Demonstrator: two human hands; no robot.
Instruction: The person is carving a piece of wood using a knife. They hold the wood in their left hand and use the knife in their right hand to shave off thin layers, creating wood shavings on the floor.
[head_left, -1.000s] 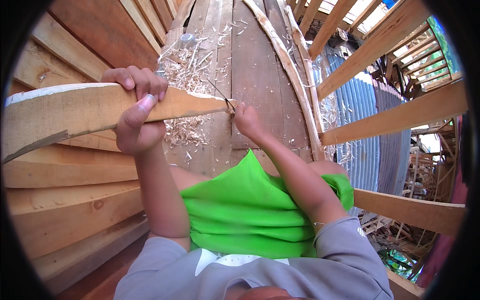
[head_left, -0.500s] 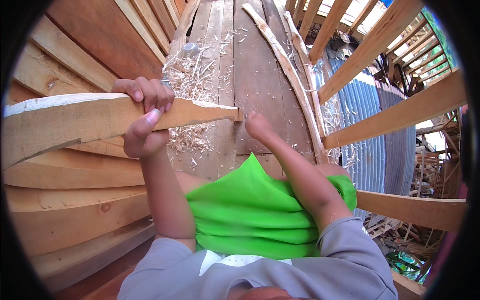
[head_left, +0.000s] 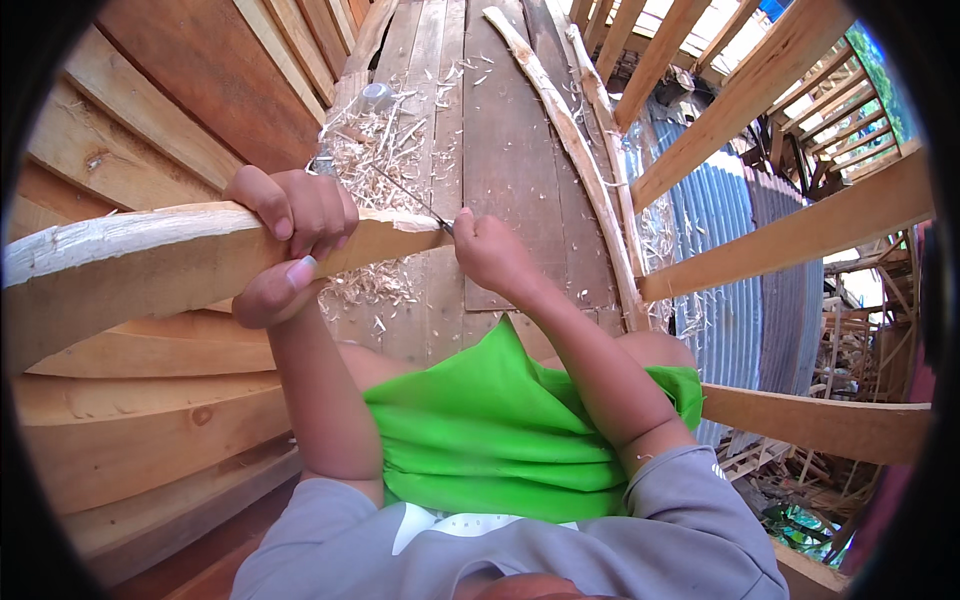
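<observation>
My left hand point(head_left: 292, 232) is wrapped around a long curved wooden board point(head_left: 140, 275), thumb below and fingers over its upper edge. That upper edge is pale and freshly cut, and the board runs out past the left rim. Closed around the handle of a thin-bladed knife point(head_left: 412, 193), my right hand point(head_left: 490, 252) is at the board's right end. The dark blade slants up and left from the fist, over the board's tip; its handle is hidden in the fingers.
Wood shavings point(head_left: 375, 150) lie heaped on the plank floor point(head_left: 515, 180), near a clear cup point(head_left: 377, 97). A long peeled pole point(head_left: 570, 130) lies beyond my right hand. Stacked boards point(head_left: 150, 430) line the left; wooden rails point(head_left: 790, 235) and corrugated sheets point(head_left: 705, 210) are at right.
My right hand has moved left and slightly up, and the knife blade now shows across the board's tip. The board has turned so more of its pale upper edge shows.
</observation>
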